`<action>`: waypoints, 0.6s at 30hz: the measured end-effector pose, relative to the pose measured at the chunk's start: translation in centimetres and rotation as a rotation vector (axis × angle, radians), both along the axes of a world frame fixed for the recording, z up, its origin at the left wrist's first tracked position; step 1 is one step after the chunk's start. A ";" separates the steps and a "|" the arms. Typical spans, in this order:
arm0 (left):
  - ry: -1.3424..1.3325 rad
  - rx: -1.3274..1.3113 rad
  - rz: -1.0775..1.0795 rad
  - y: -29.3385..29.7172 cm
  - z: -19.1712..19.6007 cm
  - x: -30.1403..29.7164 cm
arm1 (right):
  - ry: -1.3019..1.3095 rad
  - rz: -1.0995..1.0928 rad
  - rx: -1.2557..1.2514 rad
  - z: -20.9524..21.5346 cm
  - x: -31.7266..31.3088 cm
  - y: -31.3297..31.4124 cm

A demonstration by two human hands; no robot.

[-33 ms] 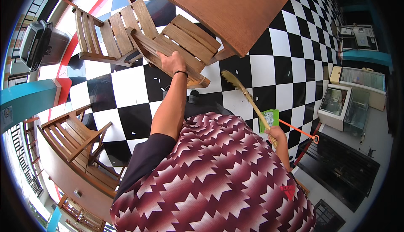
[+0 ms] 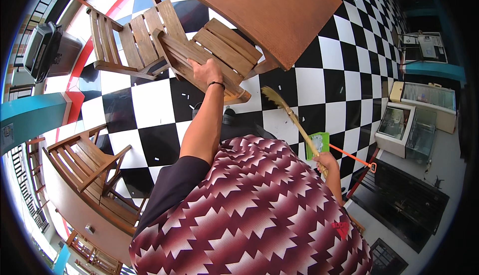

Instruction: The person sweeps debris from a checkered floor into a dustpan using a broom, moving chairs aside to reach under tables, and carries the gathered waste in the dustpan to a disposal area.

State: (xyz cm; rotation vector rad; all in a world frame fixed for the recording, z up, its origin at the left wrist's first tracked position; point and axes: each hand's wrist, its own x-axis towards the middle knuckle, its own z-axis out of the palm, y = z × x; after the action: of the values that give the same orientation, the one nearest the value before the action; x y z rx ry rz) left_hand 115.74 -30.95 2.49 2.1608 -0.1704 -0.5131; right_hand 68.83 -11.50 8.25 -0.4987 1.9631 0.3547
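My left hand (image 2: 207,72) is closed over the top of the backrest of a slatted wooden chair (image 2: 224,50), its fingers curled over the far side. That chair is pulled up against the brown wooden table (image 2: 269,10). In my right hand (image 2: 327,162) is the handle of a straw broom (image 2: 298,125), whose bristles point forward and reach the checkered floor. A green dustpan (image 2: 323,138) with a long orange handle lies beyond the right hand, and the broom handle crosses over part of it. Small white scraps (image 2: 185,94) are scattered on the floor near my feet.
Another slatted wooden chair (image 2: 137,40) stands left of the held one. At the lower left, a wooden chair (image 2: 92,162) is beside a pale tabletop (image 2: 85,210). A teal pillar (image 2: 37,118) rises at left. Glass-fronted cases (image 2: 396,125) line the right side.
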 end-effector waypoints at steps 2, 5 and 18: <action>-0.012 0.031 -0.015 -2.1 -0.5 -0.7 | 0.018 -0.001 0.003 0.4 -0.4 1.5; -0.019 0.017 -0.006 -3.2 -1.3 -1.0 | 0.015 -0.039 0.014 0.6 -0.3 3.6; 0.106 -0.271 -0.022 6.4 -6.5 2.2 | -0.046 -0.202 -0.031 -3.8 -1.8 7.1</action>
State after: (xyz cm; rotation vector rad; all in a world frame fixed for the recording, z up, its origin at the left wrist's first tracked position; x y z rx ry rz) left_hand 117.93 -24.53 -3.98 1.8657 -0.1934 -0.5815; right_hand 67.06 -4.35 4.48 -0.3214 1.9570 0.1831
